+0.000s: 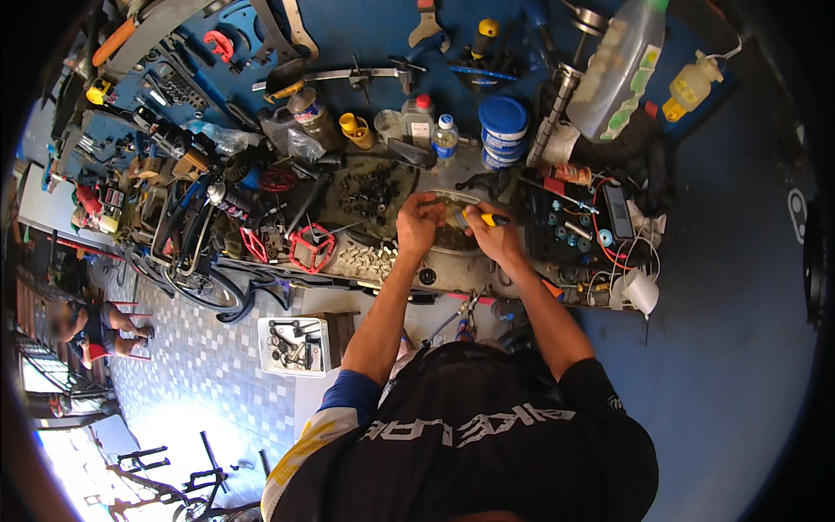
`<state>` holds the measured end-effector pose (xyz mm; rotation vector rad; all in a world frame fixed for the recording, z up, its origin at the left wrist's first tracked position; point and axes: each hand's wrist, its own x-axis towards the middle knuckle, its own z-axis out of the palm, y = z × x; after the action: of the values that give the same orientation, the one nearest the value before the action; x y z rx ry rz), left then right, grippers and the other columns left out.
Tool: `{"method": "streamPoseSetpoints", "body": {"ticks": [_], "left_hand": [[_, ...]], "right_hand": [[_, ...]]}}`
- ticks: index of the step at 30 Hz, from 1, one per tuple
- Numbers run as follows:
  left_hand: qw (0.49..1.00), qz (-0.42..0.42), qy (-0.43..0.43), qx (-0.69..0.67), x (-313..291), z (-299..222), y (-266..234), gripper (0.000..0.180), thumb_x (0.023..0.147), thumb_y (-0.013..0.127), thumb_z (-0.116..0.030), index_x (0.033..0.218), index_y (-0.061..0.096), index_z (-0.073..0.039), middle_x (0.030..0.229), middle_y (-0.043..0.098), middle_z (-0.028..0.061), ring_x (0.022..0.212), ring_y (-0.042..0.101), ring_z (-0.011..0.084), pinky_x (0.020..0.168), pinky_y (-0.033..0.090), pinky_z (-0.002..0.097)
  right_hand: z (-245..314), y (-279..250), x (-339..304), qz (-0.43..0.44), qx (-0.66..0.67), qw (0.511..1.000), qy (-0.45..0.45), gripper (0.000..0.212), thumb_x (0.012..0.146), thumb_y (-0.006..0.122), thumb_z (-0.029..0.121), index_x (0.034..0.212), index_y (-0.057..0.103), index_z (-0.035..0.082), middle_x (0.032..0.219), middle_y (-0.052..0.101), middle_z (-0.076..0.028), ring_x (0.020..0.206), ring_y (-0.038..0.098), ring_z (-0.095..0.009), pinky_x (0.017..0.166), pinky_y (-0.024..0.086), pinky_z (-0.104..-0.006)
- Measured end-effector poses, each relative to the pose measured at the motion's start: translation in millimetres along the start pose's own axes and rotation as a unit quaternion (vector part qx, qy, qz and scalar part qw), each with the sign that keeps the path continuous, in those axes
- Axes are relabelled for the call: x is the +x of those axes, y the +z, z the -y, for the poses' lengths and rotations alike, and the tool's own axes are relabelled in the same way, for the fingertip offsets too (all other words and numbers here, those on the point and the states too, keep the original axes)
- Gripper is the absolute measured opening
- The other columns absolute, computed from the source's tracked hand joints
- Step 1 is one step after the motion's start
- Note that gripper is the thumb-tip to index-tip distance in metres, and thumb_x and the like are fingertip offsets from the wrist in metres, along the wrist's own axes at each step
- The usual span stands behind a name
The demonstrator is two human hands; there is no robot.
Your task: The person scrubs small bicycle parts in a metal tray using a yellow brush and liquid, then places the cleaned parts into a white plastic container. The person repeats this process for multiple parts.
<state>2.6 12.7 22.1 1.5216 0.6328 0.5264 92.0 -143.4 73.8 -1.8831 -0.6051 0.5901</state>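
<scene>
My left hand (pixel 417 228) is closed in a pinch above a round shallow pan (pixel 454 251) on the workbench. Whatever sits between its fingertips is too small to make out. Just to its right, my right hand (pixel 491 237) grips a tool with a yellow and black handle (pixel 496 220). The tool's working end points toward my left hand, and its exact kind is unclear. Murky brown liquid seems to lie in the pan beneath both hands.
Left of the pan are small dark parts (pixel 370 193), pale metal pieces (pixel 370 259) and a red pedal (pixel 310 249). Bottles and a blue-lidded tub (pixel 503 132) stand behind. A black tray (pixel 570 230) with hardware and a white cup (pixel 637 290) are rightward. A person sits far left.
</scene>
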Motion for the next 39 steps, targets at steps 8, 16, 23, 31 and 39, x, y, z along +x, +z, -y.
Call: {"method": "streamPoseSetpoints", "body": {"ticks": [8, 16, 23, 31, 39], "left_hand": [[0.992, 0.011, -0.069, -0.107, 1, 17, -9, 0.024, 0.094, 0.062, 0.003, 0.116, 0.055, 0.01, 0.096, 0.071, 0.0191, 0.079, 0.071, 0.0208, 0.067, 0.061, 0.0322], [0.986, 0.053, -0.111, -0.108, -4, 5, -10, 0.017, 0.094, 0.053, 0.008, 0.11, 0.057, 0.013, 0.092, 0.069, 0.0202, 0.074, 0.071, 0.0239, 0.065, 0.062, 0.0343], [0.986, 0.063, -0.125, -0.086, -3, 12, -15, 0.02, 0.094, 0.05, 0.008, 0.112, 0.057, 0.013, 0.09, 0.069, 0.0204, 0.073, 0.072, 0.0254, 0.064, 0.063, 0.0348], [0.977, 0.099, -0.149, -0.118, -10, 7, -16, 0.016, 0.097, 0.053, 0.006, 0.112, 0.058, 0.011, 0.093, 0.069, 0.0172, 0.076, 0.072, 0.0236, 0.068, 0.064, 0.0357], [0.977, 0.095, -0.097, -0.167, -8, 6, -12, 0.025, 0.095, 0.057, 0.006, 0.12, 0.062, 0.007, 0.103, 0.071, 0.013, 0.087, 0.07, 0.0177, 0.072, 0.061, 0.0313]], "right_hand": [[5, -6, -12, -0.011, -0.07, 0.99, -0.125, 0.026, 0.095, 0.068, 0.026, 0.103, 0.07, 0.002, 0.085, 0.072, -0.014, 0.078, 0.07, -0.021, 0.069, 0.052, -0.0341], [1, -18, -9, 0.003, -0.084, 0.962, -0.258, 0.022, 0.089, 0.075, 0.019, 0.104, 0.076, 0.003, 0.098, 0.076, -0.014, 0.088, 0.07, -0.027, 0.077, 0.054, -0.037], [11, -19, -13, 0.034, -0.094, 0.951, -0.291, 0.019, 0.088, 0.074, 0.017, 0.1, 0.075, 0.002, 0.098, 0.076, -0.014, 0.085, 0.071, -0.029, 0.076, 0.055, -0.038], [-1, -25, -7, 0.009, -0.111, 0.953, -0.284, 0.02, 0.087, 0.076, 0.02, 0.099, 0.075, 0.003, 0.094, 0.075, -0.015, 0.081, 0.069, -0.031, 0.076, 0.053, -0.0386], [-49, -32, -18, 0.013, -0.305, 0.937, -0.17, 0.023, 0.087, 0.072, 0.036, 0.095, 0.076, 0.014, 0.087, 0.073, -0.016, 0.086, 0.069, -0.034, 0.076, 0.054, -0.0445]]}}
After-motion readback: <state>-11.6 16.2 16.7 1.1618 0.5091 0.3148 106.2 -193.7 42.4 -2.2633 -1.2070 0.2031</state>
